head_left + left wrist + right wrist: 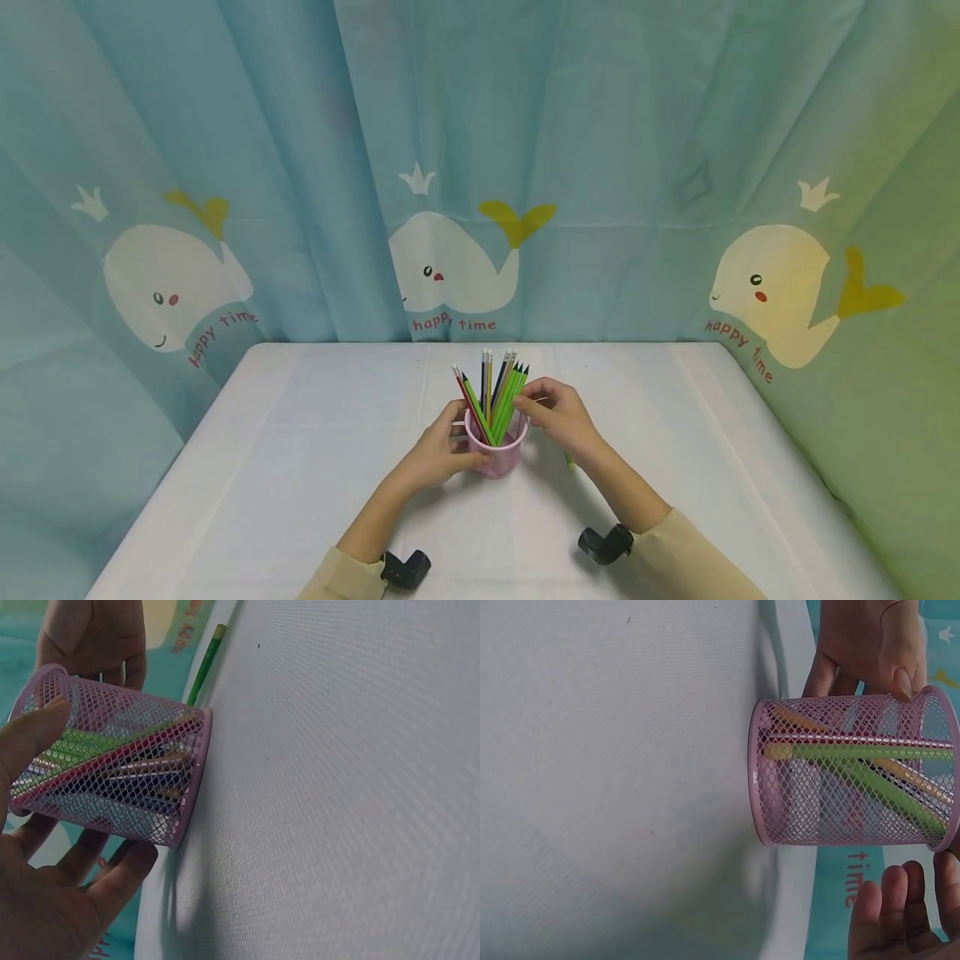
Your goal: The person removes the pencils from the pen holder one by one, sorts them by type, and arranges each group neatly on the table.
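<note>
In the head view, a pink mesh pencil cup (501, 461) stands upright on the table, holding several pencils. My left hand (438, 450) grips the cup from its left side; thumb and fingers lie around the mesh in the left wrist view. At the cup's right, my right hand (558, 412) has its thumb and index finger at the upper part of the green pencils (506, 408), pinching there. Its other fingers are spread beside the rim in the right wrist view. A red pencil (112, 761) leans inside with darker ones.
A single green pencil (206, 664) lies on the table to the cup's right, partly hidden by the right forearm in the head view. The white table (322, 492) reaches back to a blue curtain (300, 167) printed with whales.
</note>
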A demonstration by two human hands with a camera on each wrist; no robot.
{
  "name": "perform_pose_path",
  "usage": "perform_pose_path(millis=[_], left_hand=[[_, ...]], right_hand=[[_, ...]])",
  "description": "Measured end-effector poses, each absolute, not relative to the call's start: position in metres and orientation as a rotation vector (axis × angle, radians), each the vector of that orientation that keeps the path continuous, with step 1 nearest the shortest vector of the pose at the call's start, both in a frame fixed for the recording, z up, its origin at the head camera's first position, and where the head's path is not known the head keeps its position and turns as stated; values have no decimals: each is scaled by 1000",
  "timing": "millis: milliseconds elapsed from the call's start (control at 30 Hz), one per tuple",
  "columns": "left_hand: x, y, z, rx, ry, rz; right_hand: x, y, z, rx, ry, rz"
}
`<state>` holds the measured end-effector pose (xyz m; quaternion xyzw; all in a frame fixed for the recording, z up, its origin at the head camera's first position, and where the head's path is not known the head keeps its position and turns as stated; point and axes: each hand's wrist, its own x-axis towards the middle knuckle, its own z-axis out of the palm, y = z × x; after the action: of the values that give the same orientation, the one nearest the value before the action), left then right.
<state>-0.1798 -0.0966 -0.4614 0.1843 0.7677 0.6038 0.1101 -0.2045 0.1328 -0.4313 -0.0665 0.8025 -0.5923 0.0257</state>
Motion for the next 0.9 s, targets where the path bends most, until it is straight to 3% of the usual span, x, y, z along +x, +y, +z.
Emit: perform_pose_path(millis=[900], left_hand=[[-180, -96, -461, 535, 2252, 1771]], right_hand=[[-202, 145, -414, -153, 2302, -2010]])
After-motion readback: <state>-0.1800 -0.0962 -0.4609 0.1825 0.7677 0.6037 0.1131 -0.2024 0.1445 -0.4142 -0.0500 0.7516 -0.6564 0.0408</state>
